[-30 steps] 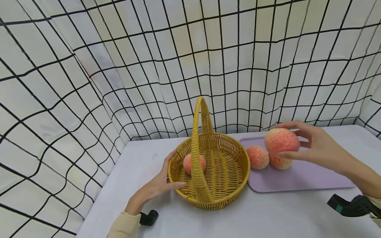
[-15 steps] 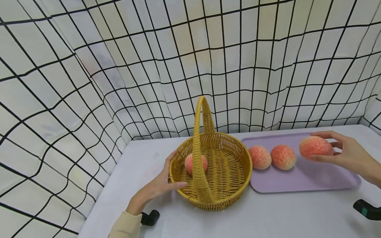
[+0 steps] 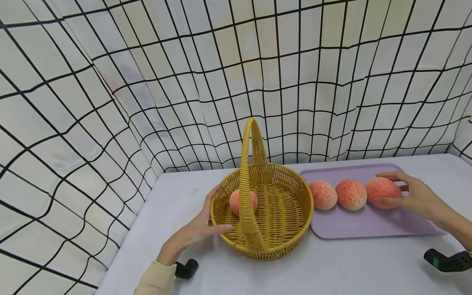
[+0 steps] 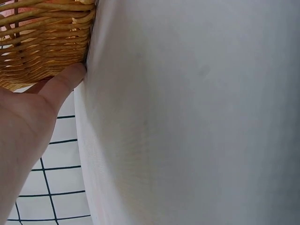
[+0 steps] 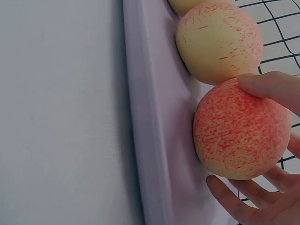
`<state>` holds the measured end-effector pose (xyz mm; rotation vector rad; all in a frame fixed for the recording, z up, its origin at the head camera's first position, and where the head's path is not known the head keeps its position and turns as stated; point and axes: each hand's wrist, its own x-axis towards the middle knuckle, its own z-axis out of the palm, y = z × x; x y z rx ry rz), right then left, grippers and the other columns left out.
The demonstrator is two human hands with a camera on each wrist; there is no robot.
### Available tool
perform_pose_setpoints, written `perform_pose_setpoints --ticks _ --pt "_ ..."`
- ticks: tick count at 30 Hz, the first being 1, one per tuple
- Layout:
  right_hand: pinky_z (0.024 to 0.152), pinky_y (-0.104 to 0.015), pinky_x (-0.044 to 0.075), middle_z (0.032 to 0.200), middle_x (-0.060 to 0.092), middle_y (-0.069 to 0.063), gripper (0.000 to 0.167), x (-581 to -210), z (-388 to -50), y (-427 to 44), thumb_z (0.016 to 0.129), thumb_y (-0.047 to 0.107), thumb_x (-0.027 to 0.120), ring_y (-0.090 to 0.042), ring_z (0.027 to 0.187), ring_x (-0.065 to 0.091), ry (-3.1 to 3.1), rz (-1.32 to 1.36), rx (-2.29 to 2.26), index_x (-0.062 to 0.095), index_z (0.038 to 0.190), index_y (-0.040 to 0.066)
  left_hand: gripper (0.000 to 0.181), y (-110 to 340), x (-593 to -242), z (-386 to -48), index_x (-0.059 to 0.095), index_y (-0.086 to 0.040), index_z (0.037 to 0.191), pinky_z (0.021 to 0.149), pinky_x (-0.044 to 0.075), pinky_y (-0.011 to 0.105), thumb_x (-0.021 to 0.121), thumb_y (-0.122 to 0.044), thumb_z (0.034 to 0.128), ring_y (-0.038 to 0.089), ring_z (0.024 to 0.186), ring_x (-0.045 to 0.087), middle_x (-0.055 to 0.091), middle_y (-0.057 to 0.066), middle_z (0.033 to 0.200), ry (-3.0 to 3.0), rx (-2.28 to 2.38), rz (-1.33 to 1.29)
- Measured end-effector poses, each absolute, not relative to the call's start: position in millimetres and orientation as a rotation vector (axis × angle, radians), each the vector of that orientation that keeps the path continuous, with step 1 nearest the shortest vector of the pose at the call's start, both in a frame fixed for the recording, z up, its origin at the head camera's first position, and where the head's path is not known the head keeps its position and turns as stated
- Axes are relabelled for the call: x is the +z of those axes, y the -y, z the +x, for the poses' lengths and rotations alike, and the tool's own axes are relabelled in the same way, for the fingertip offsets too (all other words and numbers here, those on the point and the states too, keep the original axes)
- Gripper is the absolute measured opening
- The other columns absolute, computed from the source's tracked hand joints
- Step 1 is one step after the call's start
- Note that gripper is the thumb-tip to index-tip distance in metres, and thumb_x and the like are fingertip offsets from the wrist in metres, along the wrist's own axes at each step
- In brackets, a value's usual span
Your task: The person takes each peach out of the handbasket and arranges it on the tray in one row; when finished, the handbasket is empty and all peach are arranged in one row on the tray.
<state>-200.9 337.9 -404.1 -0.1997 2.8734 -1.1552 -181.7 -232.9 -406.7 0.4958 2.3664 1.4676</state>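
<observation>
Filling most of the head view, a white backdrop (image 3: 287,78) with black grid lines is rising behind and to the left of a white-covered table (image 3: 332,266). On the table's right side, a lilac tray (image 3: 368,225) is lying flat. Just left of it, a round golden wicker basket (image 3: 282,209) is standing upright, its tall handle (image 3: 245,176) arching over the middle. A person's left hand (image 3: 199,227) is gripping the basket's left side, thumb lying over the rim and fingers curving along the outer wall. The right hand (image 3: 416,196) is holding the rightmost peach (image 3: 381,190), which is sitting on the tray; its fingers are curling around the fruit, one fingertip touching it in the right wrist view, though whether the lower fingertip is touching too, I cannot tell. Beside it, a middle peach (image 3: 351,194) and a leftmost peach (image 3: 323,194) are forming a close row on the tray. Inside the basket, toward the left, one more peach (image 3: 234,201) is resting, partly hidden behind the handle.
</observation>
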Motion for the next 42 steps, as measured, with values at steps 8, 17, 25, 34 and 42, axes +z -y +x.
perform_pose_setpoints --ticks 8,17,25,34,42 --pt "0.091 -0.044 0.05 0.146 0.05 -0.021 0.079 -407 -206 -339 0.085 0.02 0.089 -0.037 0.125 0.053 -2.931 -0.348 -1.147 0.045 0.149 0.001 0.121 234 -406 -183 -0.011 -0.027 0.167 0.122 0.016 0.066 0.081 -0.042 0.0883 0.046 0.157 0.014 -0.001 0.021 0.173 -2.368 1.466 0.51" --pt "0.09 -0.031 0.052 0.142 0.055 -0.011 0.079 -407 -207 -339 0.077 0.014 0.094 -0.027 0.122 0.057 -3.001 -0.422 -1.128 0.053 0.143 0.001 0.121 233 -404 -184 -0.01 -0.028 0.167 0.123 0.014 0.066 0.081 -0.043 0.0879 0.042 0.158 0.011 0.0 0.018 0.173 -2.376 1.453 0.489" --pt "0.087 -0.064 0.048 0.15 0.042 -0.033 0.085 -404 -204 -336 0.081 0.022 0.092 -0.057 0.124 0.047 -2.961 -0.288 -1.134 0.045 0.149 0.001 0.122 232 -405 -184 -0.01 -0.026 0.167 0.122 0.014 0.067 0.081 -0.043 0.0879 0.045 0.158 0.011 0.0 0.021 0.173 -2.382 1.45 0.501" --pt "0.085 -0.059 0.051 0.144 0.046 -0.033 0.079 -402 -208 -335 0.08 0.02 0.093 -0.058 0.118 0.051 -3.003 -0.397 -1.062 0.051 0.143 -0.001 0.122 233 -406 -183 -0.011 -0.025 0.167 0.122 0.013 0.068 0.081 -0.043 0.0878 0.045 0.158 0.011 -0.001 0.021 0.173 -2.381 1.453 0.5" --pt "0.091 -0.059 0.048 0.137 0.052 -0.032 0.069 -373 -206 -313 0.086 0.019 0.088 -0.055 0.12 0.051 -3.184 -0.466 -1.074 0.053 0.14 -0.006 0.122 234 -405 -182 -0.011 -0.026 0.167 0.122 0.014 0.067 0.081 -0.041 0.0884 0.046 0.157 0.012 -0.001 0.023 0.172 -2.377 1.459 0.507"
